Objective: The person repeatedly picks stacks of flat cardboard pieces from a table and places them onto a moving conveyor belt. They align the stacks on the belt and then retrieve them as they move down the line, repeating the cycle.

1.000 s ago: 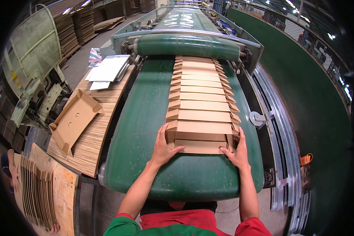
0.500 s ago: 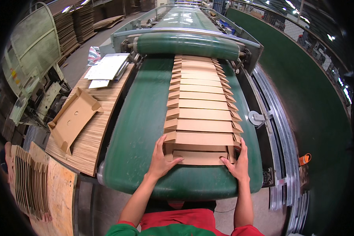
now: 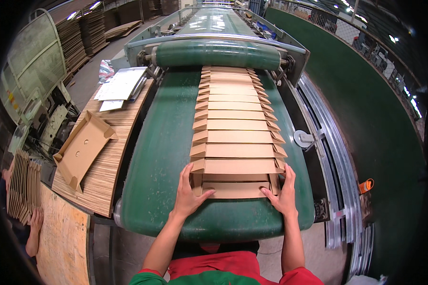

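Observation:
A row of overlapping folded cardboard trays (image 3: 233,137) runs up the green conveyor belt (image 3: 158,156) and reaches under a roller at the far end. At the near end lies the closest cardboard tray (image 3: 235,191), partly covered by the one beyond it. My left hand (image 3: 188,194) grips its left near corner, thumb on the front flap and fingers along the outer side. On the opposite corner, my right hand (image 3: 281,194) holds it the same way. Whatever part of this tray lies beneath the others is hidden.
Left of the belt, a single open cardboard tray (image 3: 84,148) rests on a stack of cardboard sheets (image 3: 107,178), with white papers (image 3: 122,85) behind. A co-worker's hand (image 3: 34,221) is by a bundle of cardboard (image 3: 24,187) at a wooden board (image 3: 64,232). Metal rails (image 3: 335,180) flank the right.
The co-worker's cardboard bundle at the left has moved farther away, baring more of the wooden board. My hands keep their hold on the near tray; the view has shifted slightly.

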### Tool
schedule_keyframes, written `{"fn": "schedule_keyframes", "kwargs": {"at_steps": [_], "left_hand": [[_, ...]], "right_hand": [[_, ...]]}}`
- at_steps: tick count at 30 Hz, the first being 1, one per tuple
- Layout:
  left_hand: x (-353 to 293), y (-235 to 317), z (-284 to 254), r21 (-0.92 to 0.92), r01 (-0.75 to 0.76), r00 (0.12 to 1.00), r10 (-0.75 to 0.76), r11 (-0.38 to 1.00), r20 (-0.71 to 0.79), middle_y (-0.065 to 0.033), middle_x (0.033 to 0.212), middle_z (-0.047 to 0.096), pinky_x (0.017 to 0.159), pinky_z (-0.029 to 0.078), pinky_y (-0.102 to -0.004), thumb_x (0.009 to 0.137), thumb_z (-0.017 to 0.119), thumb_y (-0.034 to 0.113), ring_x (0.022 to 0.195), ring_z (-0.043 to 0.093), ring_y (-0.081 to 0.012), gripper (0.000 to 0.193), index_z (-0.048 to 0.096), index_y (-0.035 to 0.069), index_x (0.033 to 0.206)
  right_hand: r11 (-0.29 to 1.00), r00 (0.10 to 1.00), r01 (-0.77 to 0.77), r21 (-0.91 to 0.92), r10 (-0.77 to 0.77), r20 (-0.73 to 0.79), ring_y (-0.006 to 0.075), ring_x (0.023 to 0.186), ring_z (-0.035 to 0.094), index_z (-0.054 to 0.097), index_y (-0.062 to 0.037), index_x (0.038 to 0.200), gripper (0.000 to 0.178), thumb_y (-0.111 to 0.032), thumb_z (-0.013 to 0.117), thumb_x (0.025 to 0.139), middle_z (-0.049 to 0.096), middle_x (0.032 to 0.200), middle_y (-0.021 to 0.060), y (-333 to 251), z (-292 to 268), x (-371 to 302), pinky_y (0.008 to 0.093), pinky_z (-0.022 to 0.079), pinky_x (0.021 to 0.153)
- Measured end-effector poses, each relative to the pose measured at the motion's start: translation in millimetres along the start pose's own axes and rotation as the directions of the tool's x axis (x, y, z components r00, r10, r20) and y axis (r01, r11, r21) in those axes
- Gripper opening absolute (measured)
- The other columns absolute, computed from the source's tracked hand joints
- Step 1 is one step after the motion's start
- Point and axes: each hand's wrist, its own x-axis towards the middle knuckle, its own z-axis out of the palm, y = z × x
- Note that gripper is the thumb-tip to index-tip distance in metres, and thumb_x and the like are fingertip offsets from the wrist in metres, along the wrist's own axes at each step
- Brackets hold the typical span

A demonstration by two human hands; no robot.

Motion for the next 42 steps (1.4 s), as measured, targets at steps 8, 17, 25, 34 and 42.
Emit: {"fn": "schedule_keyframes", "kwargs": {"at_steps": [8, 17, 25, 34, 42], "left_hand": [[-12.7, 4.0, -3.1, 0.035, 0.000, 1.000, 0.000, 0.999, 0.000, -0.0250, 0.157, 0.042, 0.120, 0.041, -0.0488, 0.075, 0.097, 0.033, 0.145, 0.045, -0.0431, 0.113, 0.028, 0.004, 0.160], [-46.7, 20.0, -7.6, 0.063, -0.010, 1.000, 0.011, 0.998, -0.006, -0.0297, 0.161, 0.033, 0.122, 0.037, -0.0513, 0.072, 0.098, 0.040, 0.149, 0.038, -0.0448, 0.123, 0.023, 0.003, 0.162], [4.1, 16.4, 11.2, 0.382, -0.233, 0.921, 0.329, 0.894, -0.208, -0.0353, 0.169, 0.014, 0.122, 0.022, -0.0701, 0.089, 0.072, 0.068, 0.155, 0.019, -0.0571, 0.114, 0.016, 0.006, 0.167], [165.2, -22.0, 50.2, 0.486, -0.135, 0.974, 0.205, 0.864, -0.093, -0.0215, 0.169, 0.033, 0.123, 0.022, -0.0678, 0.098, 0.064, 0.057, 0.156, 0.029, -0.0459, 0.084, 0.041, 0.005, 0.160], [153.5, -13.4, 32.0, 0.600, -0.469, 0.866, 0.472, 0.648, 0.166, -0.0181, 0.161, 0.046, 0.125, 0.023, -0.0654, 0.085, 0.077, 0.062, 0.155, 0.034, -0.0398, 0.094, 0.049, 0.004, 0.153]], "right_hand": [[0.998, 1.000, 0.021, -0.055, -0.022, -0.016, 0.0480, 0.139, 0.047, 0.025, -0.0025, 0.162, 0.113, -0.032, 0.094, 0.077, 0.034, 0.158, 0.0272, -5.5, -5.6, -9.3, 0.0507, 0.048, 0.111], [1.000, 0.999, -0.020, 0.005, 0.020, -0.037, 0.0491, 0.146, 0.038, 0.022, -0.0040, 0.164, 0.117, -0.032, 0.094, 0.077, 0.026, 0.165, 0.0292, -20.4, -15.3, -42.2, 0.0536, 0.044, 0.114], [0.971, 0.960, 0.148, -0.185, -0.186, -0.209, 0.0514, 0.154, 0.027, 0.025, -0.0033, 0.164, 0.104, -0.043, 0.083, 0.087, 0.023, 0.168, 0.0320, -18.0, 6.3, 13.3, 0.0572, 0.026, 0.125], [0.953, 0.978, 0.129, -0.274, -0.168, -0.127, 0.0461, 0.143, 0.046, 0.057, -0.0043, 0.147, 0.066, -0.043, 0.073, 0.096, 0.052, 0.155, 0.0230, 22.7, 54.0, 176.4, 0.0515, 0.039, 0.119], [0.967, 0.970, 0.156, -0.201, -0.189, -0.155, 0.0428, 0.136, 0.052, 0.061, -0.0014, 0.140, 0.065, -0.045, 0.075, 0.094, 0.058, 0.146, 0.0212, 26.7, 43.8, 179.8, 0.0510, 0.041, 0.115]]}}
